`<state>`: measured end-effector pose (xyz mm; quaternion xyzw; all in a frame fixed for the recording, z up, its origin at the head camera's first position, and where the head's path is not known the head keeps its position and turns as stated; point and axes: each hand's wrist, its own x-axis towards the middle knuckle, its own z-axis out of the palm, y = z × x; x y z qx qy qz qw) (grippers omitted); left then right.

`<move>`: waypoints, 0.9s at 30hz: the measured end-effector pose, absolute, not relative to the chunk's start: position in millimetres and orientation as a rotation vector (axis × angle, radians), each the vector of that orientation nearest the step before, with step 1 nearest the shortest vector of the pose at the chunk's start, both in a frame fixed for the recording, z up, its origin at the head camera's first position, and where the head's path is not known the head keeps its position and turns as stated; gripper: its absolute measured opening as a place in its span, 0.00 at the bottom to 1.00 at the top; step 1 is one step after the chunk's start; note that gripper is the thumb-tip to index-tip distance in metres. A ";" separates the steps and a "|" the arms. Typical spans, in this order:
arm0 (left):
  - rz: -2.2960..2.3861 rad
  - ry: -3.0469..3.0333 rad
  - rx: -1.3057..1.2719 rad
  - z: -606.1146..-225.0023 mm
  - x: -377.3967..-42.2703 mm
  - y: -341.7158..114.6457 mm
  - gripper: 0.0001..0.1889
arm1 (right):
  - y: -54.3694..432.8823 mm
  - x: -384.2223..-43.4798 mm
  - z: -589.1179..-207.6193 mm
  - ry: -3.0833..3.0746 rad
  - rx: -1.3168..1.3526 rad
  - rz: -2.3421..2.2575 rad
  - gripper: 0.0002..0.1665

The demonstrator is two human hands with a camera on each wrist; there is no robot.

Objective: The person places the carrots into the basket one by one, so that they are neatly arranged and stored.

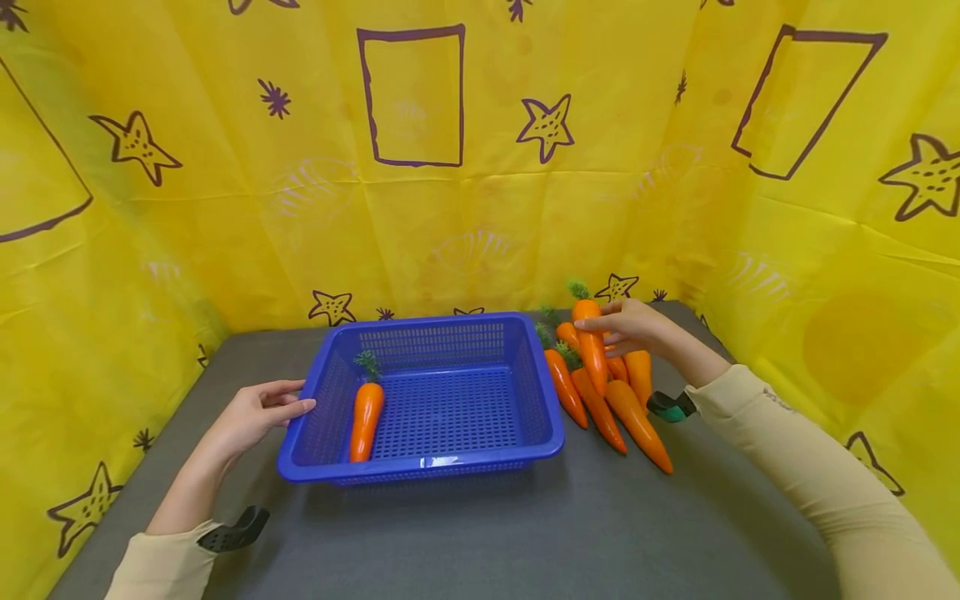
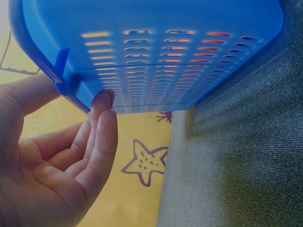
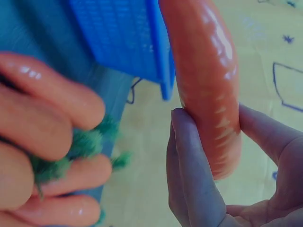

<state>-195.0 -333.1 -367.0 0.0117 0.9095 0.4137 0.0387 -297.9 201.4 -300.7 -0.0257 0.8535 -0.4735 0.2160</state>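
Left hand (image 1: 255, 419) had the blue basket (image 1: 495, 456) by its rim, right hand (image 1: 636, 323) pinched a carrot (image 1: 590, 348) over other carrots (image 1: 637, 423) right of the basket, and tbh something that glossy could've slipped from a fingertip hold.

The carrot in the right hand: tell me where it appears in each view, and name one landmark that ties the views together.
Head: right of centre, the held carrot is in the right hand, to the right of the blue basket.
Left wrist: I cannot make it out; orange shows through the basket's slots, source unclear.
Right wrist: from the top edge downward, right of centre, the held carrot.
Shared landmark: the blue basket.
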 end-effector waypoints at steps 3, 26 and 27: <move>1.268 2.792 0.037 -366.9 -194.7 -333.2 0.35 | 190.4 -299.3 -300.1 2.348 -0.082 -1.332 0.52; 1.280 2.767 0.030 -367.6 -195.6 -334.6 0.35 | 111.1 -303.3 -293.2 2.224 -0.176 -1.450 0.46; 1.279 2.768 0.030 -367.6 -195.6 -334.6 0.35 | 107.8 -303.8 -293.5 2.223 -0.179 -1.450 0.46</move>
